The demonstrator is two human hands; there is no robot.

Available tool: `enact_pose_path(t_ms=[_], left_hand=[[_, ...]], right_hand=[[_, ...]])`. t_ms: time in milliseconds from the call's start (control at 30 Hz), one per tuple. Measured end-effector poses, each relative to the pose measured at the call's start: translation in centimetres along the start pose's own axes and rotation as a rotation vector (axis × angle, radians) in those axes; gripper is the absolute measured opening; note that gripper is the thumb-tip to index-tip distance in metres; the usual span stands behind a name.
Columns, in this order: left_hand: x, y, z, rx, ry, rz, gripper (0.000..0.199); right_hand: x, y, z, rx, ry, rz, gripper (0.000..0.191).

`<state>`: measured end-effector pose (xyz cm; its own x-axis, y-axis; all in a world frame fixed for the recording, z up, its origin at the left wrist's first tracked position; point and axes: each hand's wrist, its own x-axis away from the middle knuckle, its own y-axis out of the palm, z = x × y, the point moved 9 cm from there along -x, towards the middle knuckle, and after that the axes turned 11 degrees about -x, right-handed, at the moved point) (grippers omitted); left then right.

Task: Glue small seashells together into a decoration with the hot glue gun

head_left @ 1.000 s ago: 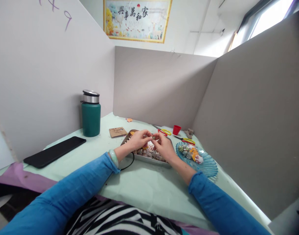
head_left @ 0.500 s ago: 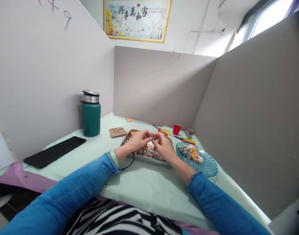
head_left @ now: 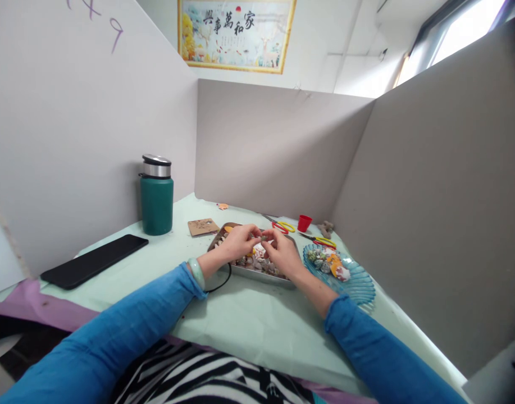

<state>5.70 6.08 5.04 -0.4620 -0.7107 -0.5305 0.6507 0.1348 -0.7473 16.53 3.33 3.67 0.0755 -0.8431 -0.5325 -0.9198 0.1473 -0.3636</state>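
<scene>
My left hand [head_left: 239,241] and my right hand [head_left: 279,251] meet over a metal tray [head_left: 257,274]. Fingers of both are pinched around one small greenish-grey piece [head_left: 263,238], too small to name. Beneath them the tray holds many small pieces that look like shells, with white and orange bits [head_left: 260,251] among them. To the right of my right hand, a blue ribbed glass plate [head_left: 360,283] carries grey-green clusters [head_left: 318,259] and orange and white pieces [head_left: 335,266].
Behind the tray lie red-and-yellow scissors [head_left: 285,226], a second pair [head_left: 324,242] and a red cup [head_left: 304,223]. A brown card [head_left: 203,226], a green bottle [head_left: 156,202] and a black phone-like slab [head_left: 95,261] are on the left. Grey partitions [head_left: 274,146] enclose the table.
Both hands stay in the same place over the tray, with only a very slight shift of the fingers around the small piece.
</scene>
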Motion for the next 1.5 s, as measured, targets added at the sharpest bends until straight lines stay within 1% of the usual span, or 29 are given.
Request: enact_pose_path(t_ms=[467,600,900,1100,1300,1400,1500], left_hand=[[0.07,-0.2,0.15,0.022,0.007,0.01,0.018],[0.02,-0.29,0.08,0.043,-0.001,0.027,0.017],[0.12,-0.63,0.38,-0.01,0.018,0.058,0.016],[0.08,-0.61,0.42,-0.046,0.035,0.072,0.015],[0.01,-0.5,0.36,-0.035,0.047,0.074,0.015],[0.02,-0.46,0.23,-0.032,0.034,0.069,0.015],[-0.01,-0.39,0.06,0.018,0.013,0.054,0.016]], right_hand=[[0.0,-0.06,0.02,-0.011,0.001,0.005,0.019],[-0.06,-0.33,0.14,-0.023,-0.009,0.034,0.023],[-0.09,-0.31,-0.33,0.016,-0.02,0.024,0.014],[0.0,-0.29,-0.27,0.032,-0.021,0.023,0.013],[-0.05,-0.33,0.1,0.029,-0.017,0.025,0.012],[-0.07,-0.37,0.13,0.034,-0.011,0.03,0.012],[-0.06,-0.43,0.03,0.029,-0.018,0.042,0.013]])
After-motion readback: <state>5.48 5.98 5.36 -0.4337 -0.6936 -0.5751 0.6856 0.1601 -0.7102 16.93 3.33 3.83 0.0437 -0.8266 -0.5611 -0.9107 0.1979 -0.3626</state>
